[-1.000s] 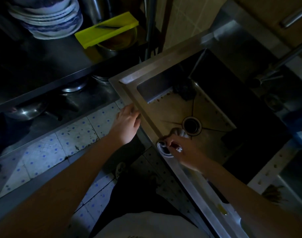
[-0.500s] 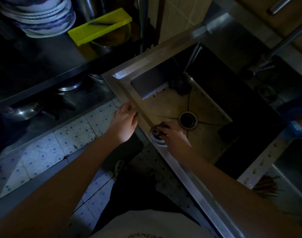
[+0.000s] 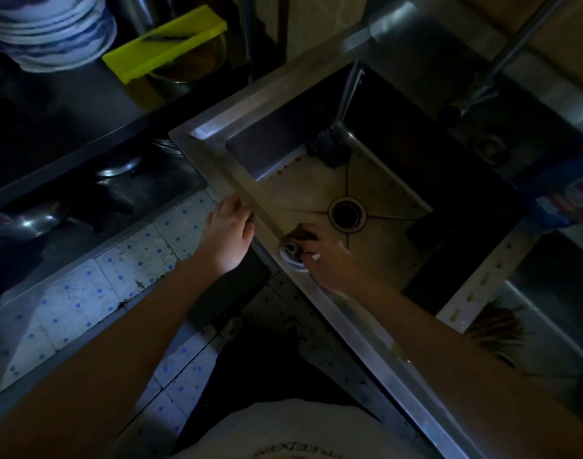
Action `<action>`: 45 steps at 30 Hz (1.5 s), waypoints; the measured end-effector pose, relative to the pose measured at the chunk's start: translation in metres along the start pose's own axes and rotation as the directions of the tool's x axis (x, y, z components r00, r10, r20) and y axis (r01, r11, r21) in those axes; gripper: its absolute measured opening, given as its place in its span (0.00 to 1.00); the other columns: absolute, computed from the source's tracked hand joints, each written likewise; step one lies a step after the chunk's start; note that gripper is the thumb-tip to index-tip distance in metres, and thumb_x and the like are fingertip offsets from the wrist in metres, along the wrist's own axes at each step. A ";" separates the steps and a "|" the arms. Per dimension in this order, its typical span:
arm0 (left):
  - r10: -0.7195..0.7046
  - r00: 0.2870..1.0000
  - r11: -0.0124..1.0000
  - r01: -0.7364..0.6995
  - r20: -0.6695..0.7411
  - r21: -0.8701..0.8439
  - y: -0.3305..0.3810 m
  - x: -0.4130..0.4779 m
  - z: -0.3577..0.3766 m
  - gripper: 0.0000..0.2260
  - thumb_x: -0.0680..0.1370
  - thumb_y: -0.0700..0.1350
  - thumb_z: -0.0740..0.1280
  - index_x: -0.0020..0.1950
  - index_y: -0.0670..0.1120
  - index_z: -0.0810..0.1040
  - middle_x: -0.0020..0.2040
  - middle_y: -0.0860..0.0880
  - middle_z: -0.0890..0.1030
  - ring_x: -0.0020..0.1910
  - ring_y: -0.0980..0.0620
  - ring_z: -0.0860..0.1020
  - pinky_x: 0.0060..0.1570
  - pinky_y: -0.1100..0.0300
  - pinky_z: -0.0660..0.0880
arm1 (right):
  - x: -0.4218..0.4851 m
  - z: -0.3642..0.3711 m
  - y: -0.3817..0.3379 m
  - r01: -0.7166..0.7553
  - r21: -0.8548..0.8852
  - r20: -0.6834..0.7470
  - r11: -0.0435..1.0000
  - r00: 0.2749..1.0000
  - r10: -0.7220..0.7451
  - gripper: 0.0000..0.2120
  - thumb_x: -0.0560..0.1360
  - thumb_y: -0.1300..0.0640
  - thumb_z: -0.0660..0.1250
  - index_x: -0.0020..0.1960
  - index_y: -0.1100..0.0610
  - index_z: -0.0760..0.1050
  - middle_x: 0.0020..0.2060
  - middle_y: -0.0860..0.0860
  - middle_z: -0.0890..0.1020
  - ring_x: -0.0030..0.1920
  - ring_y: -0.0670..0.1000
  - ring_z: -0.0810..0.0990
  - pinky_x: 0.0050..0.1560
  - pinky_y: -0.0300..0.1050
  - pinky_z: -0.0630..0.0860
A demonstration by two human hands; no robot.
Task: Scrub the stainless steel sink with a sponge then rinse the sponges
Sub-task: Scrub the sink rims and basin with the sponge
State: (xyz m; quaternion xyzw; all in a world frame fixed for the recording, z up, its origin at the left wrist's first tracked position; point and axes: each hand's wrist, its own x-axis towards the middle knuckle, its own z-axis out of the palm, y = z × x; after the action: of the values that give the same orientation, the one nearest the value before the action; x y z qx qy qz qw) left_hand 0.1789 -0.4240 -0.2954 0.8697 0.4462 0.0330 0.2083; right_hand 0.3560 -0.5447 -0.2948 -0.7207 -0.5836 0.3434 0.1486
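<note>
Sponge shifted, gripped in right hand

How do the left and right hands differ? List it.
The left hand rests on the sink rim, outside the basin; the right hand reaches inside it, near the drain. The left hand holds nothing; the right hand grips a sponge by the near wall. Both are bare.
</note>
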 end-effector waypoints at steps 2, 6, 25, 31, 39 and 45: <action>-0.003 1.000 1.000 0.003 0.013 0.022 0.002 0.000 0.005 0.15 0.80 0.47 0.58 0.65 0.46 0.71 0.71 0.43 0.64 0.70 0.44 0.61 0.67 0.47 0.59 | -0.026 -0.001 0.013 -0.046 0.031 0.012 0.998 0.999 0.046 0.15 0.78 0.61 0.59 0.62 0.58 0.76 0.69 0.54 0.69 0.67 0.54 0.70 0.63 0.33 0.66; 0.015 0.997 1.000 -0.015 0.075 -0.002 0.006 0.000 0.008 0.18 0.80 0.48 0.57 0.70 0.49 0.66 0.74 0.42 0.59 0.73 0.43 0.56 0.70 0.44 0.55 | -0.070 0.002 0.037 -0.157 0.019 0.040 0.987 0.987 0.156 0.12 0.79 0.57 0.59 0.54 0.56 0.81 0.72 0.49 0.66 0.60 0.51 0.76 0.57 0.35 0.67; 0.214 0.965 0.975 -0.219 0.149 0.022 0.036 -0.051 0.014 0.25 0.78 0.55 0.61 0.72 0.48 0.64 0.74 0.42 0.60 0.72 0.43 0.59 0.69 0.46 0.56 | -0.135 0.018 0.037 -0.352 0.067 -0.153 0.934 0.921 0.358 0.12 0.76 0.60 0.64 0.58 0.55 0.80 0.69 0.50 0.71 0.64 0.53 0.73 0.66 0.45 0.70; 0.197 0.967 0.980 -0.200 0.164 0.007 0.060 -0.053 0.021 0.24 0.78 0.52 0.62 0.72 0.47 0.65 0.75 0.42 0.59 0.72 0.40 0.59 0.70 0.40 0.56 | -0.159 0.027 0.045 -0.361 0.048 -0.230 0.931 0.904 0.362 0.12 0.76 0.60 0.64 0.57 0.56 0.81 0.66 0.51 0.74 0.67 0.54 0.71 0.67 0.48 0.68; 0.174 0.977 0.983 -0.180 0.121 0.038 0.095 -0.055 0.042 0.23 0.77 0.49 0.64 0.70 0.47 0.68 0.73 0.41 0.62 0.70 0.39 0.63 0.68 0.43 0.59 | -0.141 0.029 0.039 -0.244 0.090 -0.235 0.965 0.937 0.259 0.12 0.76 0.60 0.63 0.56 0.56 0.81 0.67 0.52 0.73 0.68 0.56 0.68 0.69 0.48 0.64; 0.156 0.978 0.984 -0.166 0.136 0.063 0.114 -0.061 0.052 0.21 0.78 0.50 0.62 0.70 0.47 0.68 0.73 0.42 0.62 0.70 0.39 0.63 0.68 0.43 0.59 | -0.200 0.022 0.072 -0.222 0.088 -0.222 0.971 0.946 0.236 0.09 0.75 0.59 0.65 0.50 0.58 0.83 0.64 0.50 0.76 0.68 0.50 0.70 0.71 0.44 0.65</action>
State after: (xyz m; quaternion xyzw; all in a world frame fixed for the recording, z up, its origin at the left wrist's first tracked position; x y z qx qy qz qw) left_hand 0.2422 -0.5480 -0.2908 0.9104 0.3605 -0.0239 0.2014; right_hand 0.3785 -0.7576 -0.2905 -0.8135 -0.4638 0.2904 0.1968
